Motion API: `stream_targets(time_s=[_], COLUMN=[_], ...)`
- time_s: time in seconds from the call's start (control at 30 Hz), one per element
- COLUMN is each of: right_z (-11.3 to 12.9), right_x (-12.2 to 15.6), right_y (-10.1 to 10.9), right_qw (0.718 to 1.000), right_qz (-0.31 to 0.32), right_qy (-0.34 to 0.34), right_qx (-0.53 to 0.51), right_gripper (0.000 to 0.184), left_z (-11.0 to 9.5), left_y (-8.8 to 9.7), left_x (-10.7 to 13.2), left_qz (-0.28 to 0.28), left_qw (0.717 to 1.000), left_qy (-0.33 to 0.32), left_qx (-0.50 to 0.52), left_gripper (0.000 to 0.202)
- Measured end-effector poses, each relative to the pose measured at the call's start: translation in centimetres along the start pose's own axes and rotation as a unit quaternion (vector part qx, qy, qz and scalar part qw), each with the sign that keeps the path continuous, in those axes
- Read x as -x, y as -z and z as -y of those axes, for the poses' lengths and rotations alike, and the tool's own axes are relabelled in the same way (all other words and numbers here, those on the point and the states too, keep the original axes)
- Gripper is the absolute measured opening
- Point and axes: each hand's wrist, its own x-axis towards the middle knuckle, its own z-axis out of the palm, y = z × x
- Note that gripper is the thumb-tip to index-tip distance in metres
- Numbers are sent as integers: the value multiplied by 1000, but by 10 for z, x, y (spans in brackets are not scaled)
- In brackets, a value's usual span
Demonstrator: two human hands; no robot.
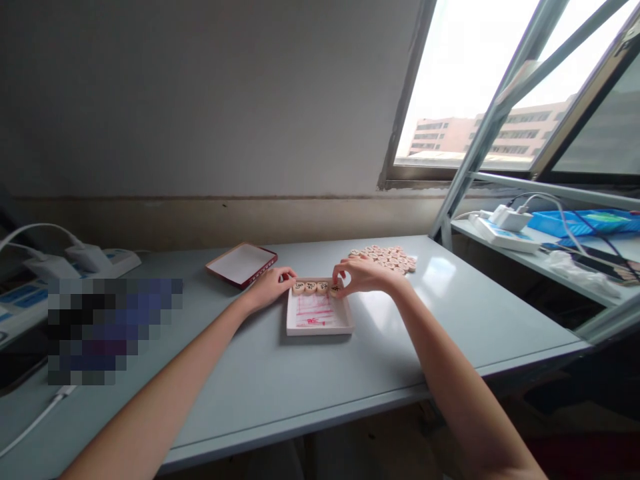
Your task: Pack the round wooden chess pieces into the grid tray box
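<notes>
A white shallow tray (319, 319) lies on the grey-blue table (280, 380), its floor marked with pink writing. Along its far edge stand several round wooden chess pieces with black characters in a row. My right hand (363, 276) pinches the rightmost wooden chess piece (335, 288) between its fingertips. My left hand (269, 287) rests at the tray's far left corner, its fingertips beside the leftmost piece (299, 287) and holding nothing. Behind my right hand lies a loose heap of wooden chess pieces (384, 259).
A red-rimmed white box lid (241, 265) lies left of the tray. White devices and a cable (70, 260) sit at the far left, partly behind a pixelated patch. A shelf (530, 257) at right holds a blue tray and chargers, below a slanted window.
</notes>
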Motion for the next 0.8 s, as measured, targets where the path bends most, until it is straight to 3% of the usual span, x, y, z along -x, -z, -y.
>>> stream_targets(time_s=[0.13, 0.27, 0.5, 0.7, 0.8], right_z=[6, 7, 8, 3, -8], right_x=[-2, -4, -12, -8, 0], right_y=[-6, -8, -16, -8, 1], right_qw=[997, 995, 984, 992, 987], right_qz=[-49, -31, -63, -62, -90], right_qy=[-11, -19, -47, -43, -95], right_qx=[58, 97, 160, 105, 91], right_gripper=[28, 17, 16, 17, 18], left_z=[4, 7, 7, 6, 5], left_y=[-3, -4, -6, -6, -6], left_x=[-2, -4, -6, -4, -4], left_qz=[-3, -16, -32, -41, -55], left_qw=[1000, 1000, 999, 999, 998], left_qy=[-13, -2, 13, 17, 30], left_qx=[6, 21, 5, -3, -21], left_gripper=[27, 26, 25, 24, 25])
